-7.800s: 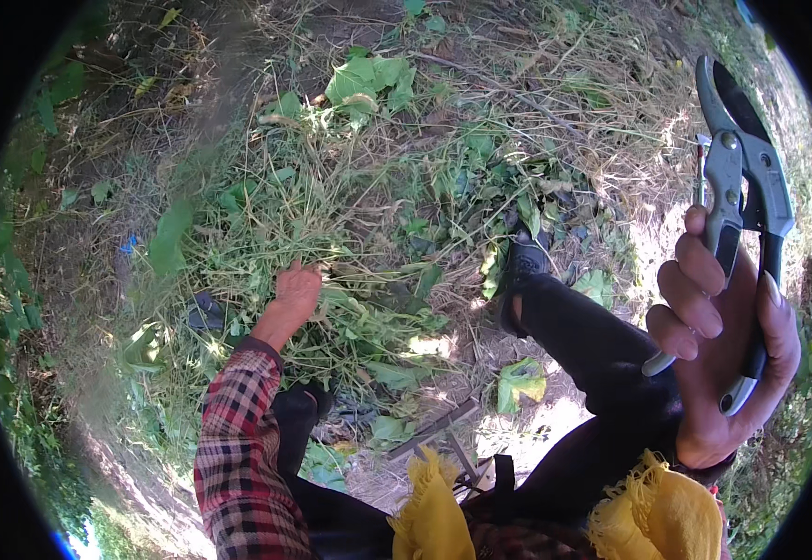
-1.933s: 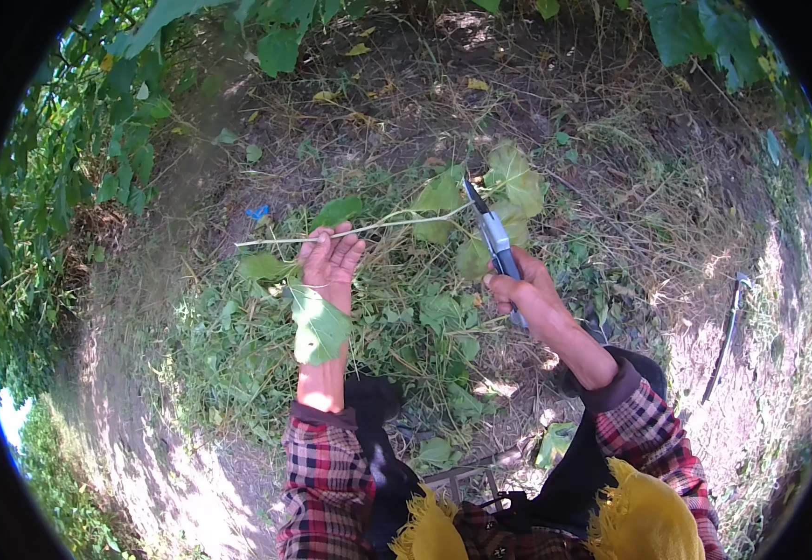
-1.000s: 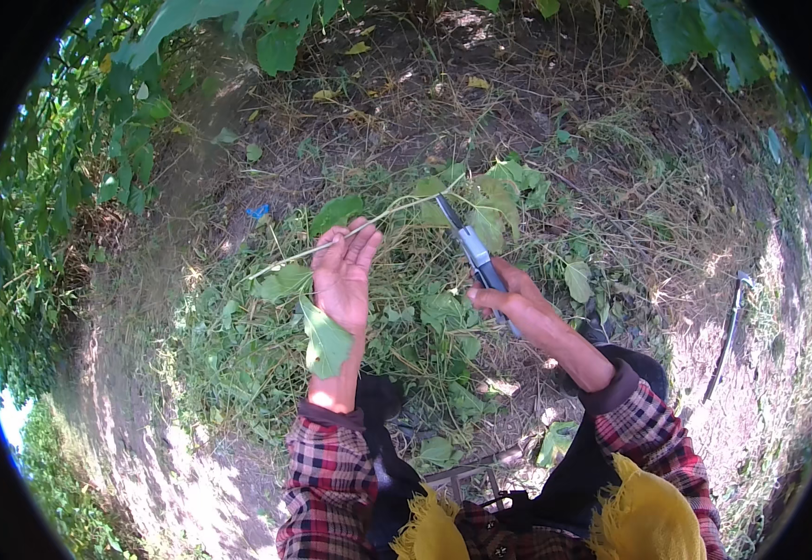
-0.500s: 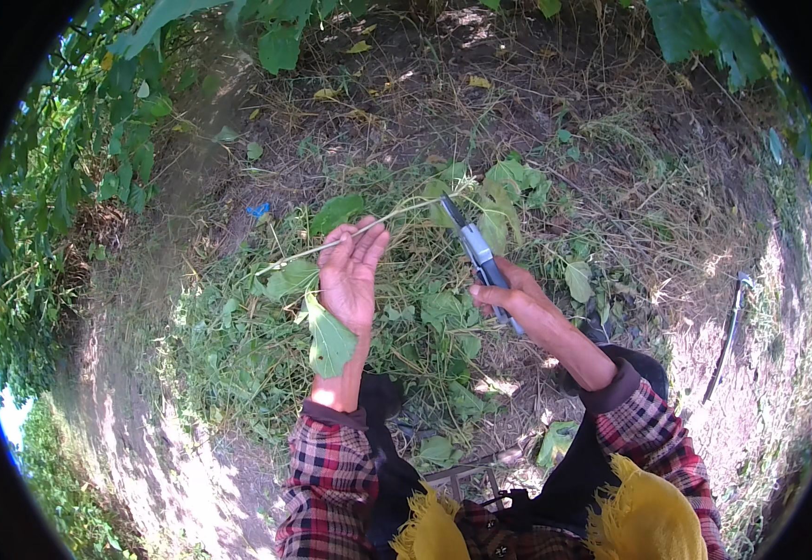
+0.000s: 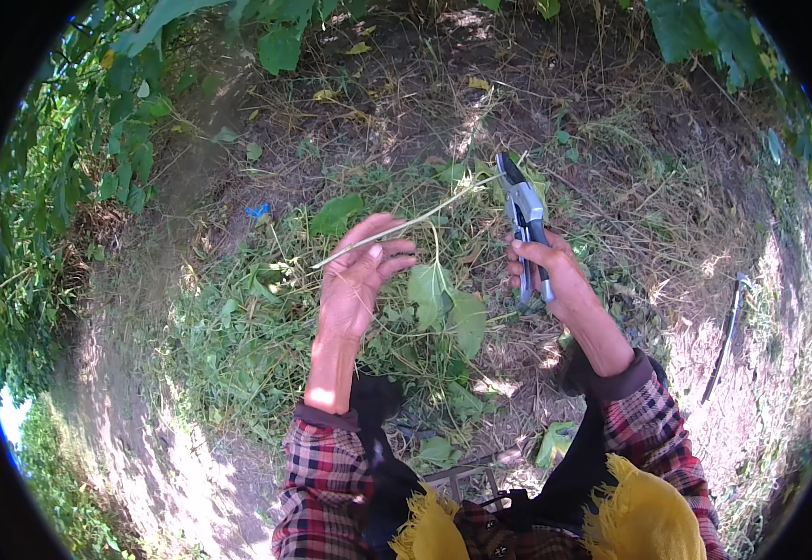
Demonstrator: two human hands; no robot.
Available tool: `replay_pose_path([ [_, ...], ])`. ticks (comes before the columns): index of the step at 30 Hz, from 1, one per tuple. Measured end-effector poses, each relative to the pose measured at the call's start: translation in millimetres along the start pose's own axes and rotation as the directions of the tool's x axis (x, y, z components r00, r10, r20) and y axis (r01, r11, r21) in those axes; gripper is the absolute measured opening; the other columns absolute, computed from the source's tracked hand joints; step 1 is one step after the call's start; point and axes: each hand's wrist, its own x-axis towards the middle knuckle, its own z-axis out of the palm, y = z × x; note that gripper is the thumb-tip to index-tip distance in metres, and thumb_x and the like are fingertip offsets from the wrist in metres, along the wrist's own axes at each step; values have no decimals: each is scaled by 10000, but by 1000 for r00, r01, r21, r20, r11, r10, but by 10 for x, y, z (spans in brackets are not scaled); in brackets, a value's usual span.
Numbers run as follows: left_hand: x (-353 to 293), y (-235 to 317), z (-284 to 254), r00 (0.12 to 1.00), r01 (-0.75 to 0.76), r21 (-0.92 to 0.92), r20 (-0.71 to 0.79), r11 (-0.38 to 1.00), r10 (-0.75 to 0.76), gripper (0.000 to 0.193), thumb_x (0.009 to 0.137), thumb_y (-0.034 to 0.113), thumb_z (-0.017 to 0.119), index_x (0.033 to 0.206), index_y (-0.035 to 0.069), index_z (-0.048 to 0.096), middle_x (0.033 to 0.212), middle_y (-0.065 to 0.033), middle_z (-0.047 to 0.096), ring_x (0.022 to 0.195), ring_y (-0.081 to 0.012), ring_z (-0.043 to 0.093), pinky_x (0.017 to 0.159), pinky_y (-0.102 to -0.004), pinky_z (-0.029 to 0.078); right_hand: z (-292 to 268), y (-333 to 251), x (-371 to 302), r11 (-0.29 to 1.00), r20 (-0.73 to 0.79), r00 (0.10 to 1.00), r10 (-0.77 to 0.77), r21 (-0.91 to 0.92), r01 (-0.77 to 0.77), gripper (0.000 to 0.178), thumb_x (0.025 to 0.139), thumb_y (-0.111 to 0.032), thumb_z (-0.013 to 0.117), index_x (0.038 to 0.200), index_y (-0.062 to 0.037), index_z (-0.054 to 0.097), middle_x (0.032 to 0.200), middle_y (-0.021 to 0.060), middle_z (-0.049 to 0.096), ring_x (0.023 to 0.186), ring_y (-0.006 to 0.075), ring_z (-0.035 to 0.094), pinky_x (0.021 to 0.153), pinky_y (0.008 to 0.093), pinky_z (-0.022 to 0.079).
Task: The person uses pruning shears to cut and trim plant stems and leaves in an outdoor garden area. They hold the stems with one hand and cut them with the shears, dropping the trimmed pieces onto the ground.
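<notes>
My left hand [image 5: 357, 275] holds a thin green plant stem [image 5: 406, 224] between thumb and fingers. The stem slants up to the right, and a few leaves [image 5: 429, 294] hang below it on a thin stalk. A pair of grey and black pruning shears [image 5: 525, 210] is in my right hand [image 5: 555, 266], with its fingers wrapped round the handles. The shears point upward and their blades are beside the stem's upper end. Whether the blades touch the stem I cannot tell. Under both hands lies a heap of cut greenery [image 5: 256, 355].
Leafy plants [image 5: 79, 187] border the left side, and more leaves hang along the top edge. A blue scrap [image 5: 257, 212] lies left of the heap. On the ground at right is a long dark thin object [image 5: 725, 341]. Yellow fringed cloth [image 5: 648, 513] hangs near my lap.
The stem has turned in my left hand, its hanging leaves now to the right of that hand rather than over the wrist. My right hand and the shears have moved right and slightly up.
</notes>
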Motion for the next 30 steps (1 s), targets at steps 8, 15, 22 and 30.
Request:
replay_pose_path([
  [8,7,135,-425,999,45,-337,26,940,-39,353,939,127,523,1244,-46,482,1149,-229,593,1002,-283,629,856,-400,555,5,-104,-44,996,-48,997,-67,-67,63,162,828,-109,611,950,-30,540,734,7,528,627,89,517,553,256,438],
  [15,-26,138,-313,862,-131,719,-258,683,437,205,943,101,498,1074,22,634,1101,-112,613,1026,-213,571,916,-380,459,-37,-51,-15,978,-87,994,-70,-203,51,157,826,-123,618,942,-50,541,672,-12,519,571,79,496,540,238,413],
  [22,-50,-15,-63,923,-169,986,161,-7,349,213,897,110,554,1076,61,657,1036,-113,635,992,-349,571,941,-429,418,9,80,17,940,-29,994,-109,-327,94,180,811,-138,633,927,-47,530,662,-9,508,558,89,484,541,258,395],
  [30,-70,-83,-107,954,-171,963,108,209,281,189,859,66,606,1027,3,668,807,-122,618,617,-245,555,592,-317,444,147,57,-34,936,-27,994,-107,-340,92,185,791,-123,632,917,-46,520,691,1,507,571,95,482,558,259,391],
])
